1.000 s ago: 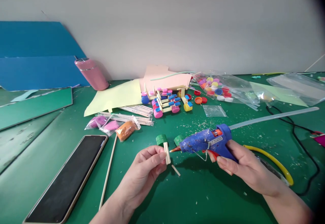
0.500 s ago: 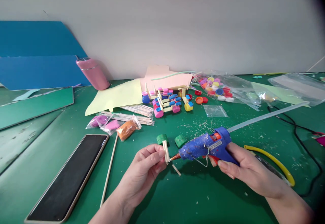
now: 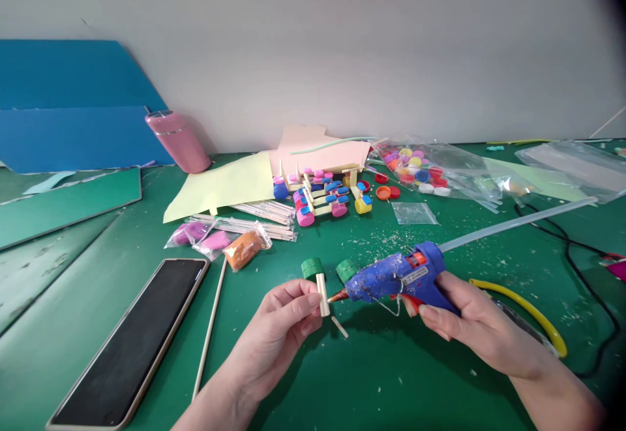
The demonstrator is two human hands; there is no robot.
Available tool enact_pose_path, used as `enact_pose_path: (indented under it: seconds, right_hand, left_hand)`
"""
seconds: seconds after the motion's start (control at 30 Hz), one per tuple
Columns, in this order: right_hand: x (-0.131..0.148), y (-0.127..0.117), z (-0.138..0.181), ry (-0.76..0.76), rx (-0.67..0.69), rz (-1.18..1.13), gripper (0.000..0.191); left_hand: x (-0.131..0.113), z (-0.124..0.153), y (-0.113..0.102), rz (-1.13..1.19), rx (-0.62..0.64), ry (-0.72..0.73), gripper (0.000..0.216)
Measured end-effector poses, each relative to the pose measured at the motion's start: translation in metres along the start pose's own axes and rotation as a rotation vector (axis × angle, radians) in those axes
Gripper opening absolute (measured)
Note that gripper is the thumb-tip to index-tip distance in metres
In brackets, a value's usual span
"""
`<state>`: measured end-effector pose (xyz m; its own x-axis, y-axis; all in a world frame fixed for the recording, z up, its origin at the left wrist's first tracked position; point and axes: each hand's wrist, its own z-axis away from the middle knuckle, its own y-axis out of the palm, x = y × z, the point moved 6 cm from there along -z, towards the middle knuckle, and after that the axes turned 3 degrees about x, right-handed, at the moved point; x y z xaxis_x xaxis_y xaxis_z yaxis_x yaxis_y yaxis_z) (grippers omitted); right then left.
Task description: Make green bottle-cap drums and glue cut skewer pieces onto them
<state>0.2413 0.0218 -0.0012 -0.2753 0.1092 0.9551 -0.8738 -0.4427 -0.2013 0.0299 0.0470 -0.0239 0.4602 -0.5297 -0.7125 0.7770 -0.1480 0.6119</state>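
My left hand (image 3: 286, 323) pinches a short wooden stick (image 3: 322, 294) topped by a green bottle cap (image 3: 312, 267). A blue glue gun (image 3: 398, 274) sits in my right hand (image 3: 476, 323), fingers wrapped round its grip, a clear glue stick (image 3: 518, 221) jutting from its back. The gun's nozzle tip lies just right of the wooden stick, close to touching it. A second green cap (image 3: 347, 268) rests on the green table behind the nozzle. A small loose stick piece (image 3: 339, 326) lies on the table below the nozzle.
A phone (image 3: 130, 336) and a long thin dowel (image 3: 209, 330) lie at the left. Clay packets (image 3: 220, 242), stick-and-cap models (image 3: 320, 196), a bag of caps (image 3: 420, 170), a pink bottle (image 3: 178, 141), yellow-handled tool (image 3: 528, 310) and black cable (image 3: 581, 248) surround the work spot.
The glue gun's nozzle dipped toward the wooden stick, then lifted slightly and stayed close beside it. My left hand has kept the stick and cap nearly still.
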Motion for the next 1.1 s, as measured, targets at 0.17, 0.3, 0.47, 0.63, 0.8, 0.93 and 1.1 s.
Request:
enact_pose_path:
  seconds: [0.17,0.3,0.47,0.63,0.8,0.93,1.1]
  right_hand:
    - [-0.0016,-0.0006,-0.0005,-0.018,-0.024,-0.028,0.021]
    - [-0.0004,-0.0028,-0.0010,-0.050,-0.051,-0.013,0.021]
    - [-0.0001,-0.0013,-0.0005,-0.046,-0.002,-0.011,0.020]
    - [-0.0019,0.0011,0.0010,-0.033,0.045,-0.047,0.020]
    - [-0.0019,0.0027,0.0000,-0.024,0.065,-0.063,0.018]
    - [-0.0032,0.0034,0.0002,-0.016,0.076,-0.072,0.019]
    - [-0.0043,0.0018,0.0009,-0.017,0.049,-0.054,0.019]
  left_hand:
    - [0.0006,0.0002,0.0002,-0.015,-0.005,-0.008,0.010]
    - [0.0003,0.0005,0.0005,-0.025,0.008,-0.005,0.011]
    - [-0.0007,0.0004,-0.0011,-0.002,0.003,0.012,0.013]
    - [-0.0018,0.0000,-0.0016,-0.003,-0.015,0.011,0.012]
    - [-0.0019,-0.0005,-0.0028,-0.011,-0.037,0.004,0.014]
    - [-0.0002,-0.0004,-0.0036,-0.008,-0.043,-0.003,0.013]
    - [0.0000,-0.0002,-0.0006,0.000,-0.015,0.003,0.013]
